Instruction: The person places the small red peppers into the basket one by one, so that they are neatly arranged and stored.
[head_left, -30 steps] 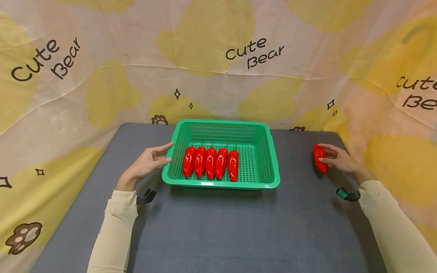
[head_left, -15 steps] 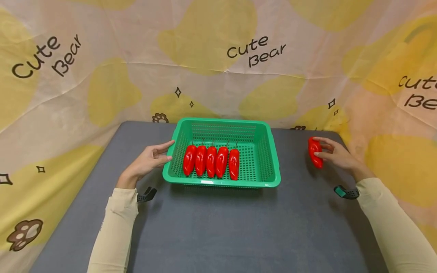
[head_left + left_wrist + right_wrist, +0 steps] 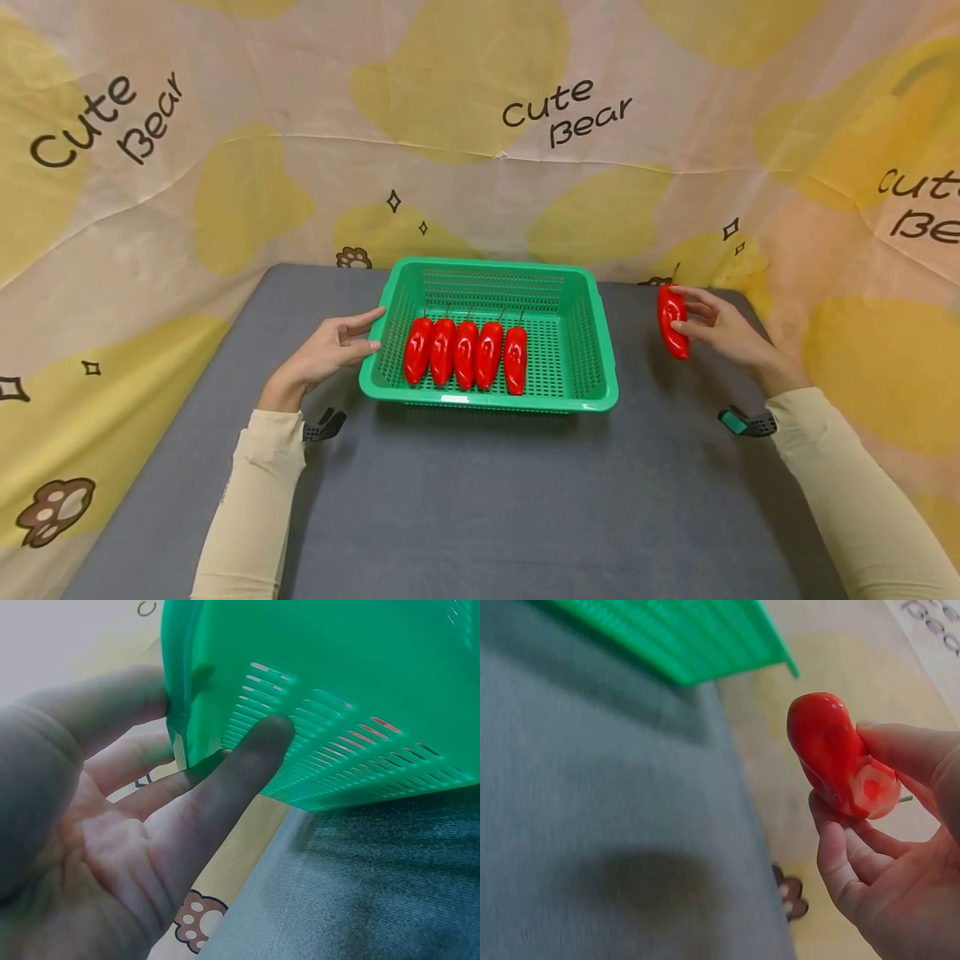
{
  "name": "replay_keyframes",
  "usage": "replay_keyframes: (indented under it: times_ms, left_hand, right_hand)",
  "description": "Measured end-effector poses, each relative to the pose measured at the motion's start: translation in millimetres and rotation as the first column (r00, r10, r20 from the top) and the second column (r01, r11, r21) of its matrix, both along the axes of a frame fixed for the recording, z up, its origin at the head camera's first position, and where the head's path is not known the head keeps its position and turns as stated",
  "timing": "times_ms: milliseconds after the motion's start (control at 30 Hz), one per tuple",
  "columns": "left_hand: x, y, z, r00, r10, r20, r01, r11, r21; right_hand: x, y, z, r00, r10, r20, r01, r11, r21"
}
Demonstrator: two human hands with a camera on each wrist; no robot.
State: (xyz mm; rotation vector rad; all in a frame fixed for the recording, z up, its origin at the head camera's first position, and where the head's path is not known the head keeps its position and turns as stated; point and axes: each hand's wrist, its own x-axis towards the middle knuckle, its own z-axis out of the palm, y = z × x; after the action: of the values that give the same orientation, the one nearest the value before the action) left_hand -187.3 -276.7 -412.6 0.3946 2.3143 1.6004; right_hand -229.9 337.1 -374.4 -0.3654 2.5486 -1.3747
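My right hand [image 3: 723,329] pinches a glossy red pepper [image 3: 670,321] with a thin stem, raised above the table to the right of the basket. Between thumb and fingers, the same pepper [image 3: 829,746] shows its rounded tip in the right wrist view. A green plastic basket [image 3: 491,402] stands mid-table. Several red peppers [image 3: 466,356] lie side by side in its left part, stems toward the back. At the basket's left side, my left hand [image 3: 322,354] touches the rim with fairly straight fingers. Its thumb lies against the slotted wall [image 3: 322,742] in the left wrist view.
A dark grey table [image 3: 487,500] carries the basket. Behind and at both sides hangs a patterned cloth [image 3: 450,108] with yellow patches and printed lettering. The basket's right part [image 3: 551,358] shows bare slotted floor.
My right hand has lifted the red pepper and carried it left and up in the head view, toward the basket. The left hand stays at the basket's rim.
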Motion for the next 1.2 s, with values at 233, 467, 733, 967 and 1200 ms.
replay_keyframes:
  times_ms: [233, 467, 733, 967, 1200]
  left_hand:
    - [0.1, -0.4, -0.9, 1.0, 0.003, 0.017, -0.003, 1.0, 0.013]
    - [-1.4, 0.3, 1.4, 1.0, 0.006, 0.011, -0.006, 1.0, 0.014]
    - [-0.4, -0.4, 1.3, 1.0, 0.007, 0.016, -0.007, 1.0, 0.013]
    - [-0.6, -1.8, -0.5, 1.0, 0.006, 0.029, -0.007, 0.999, 0.039]
    - [-1.0, -0.1, -0.7, 0.999, 0.015, 0.031, -0.016, 0.999, 0.046]
  right_hand:
    - [1.8, -23.0, 9.8, 0.999, 0.032, -0.014, -0.033, 0.994, -0.103]
    - [2.9, -46.4, 14.7, 0.995, 0.082, -0.049, -0.088, 0.986, -0.143]
    - [4.4, -67.9, 16.1, 0.988, 0.148, -0.032, -0.152, 0.963, -0.224]
    - [8.1, -85.6, 10.6, 0.982, 0.187, -0.019, -0.185, 0.935, -0.302]
    - [10.7, -101.8, 6.7, 0.981, 0.194, -0.002, -0.183, 0.923, -0.339]
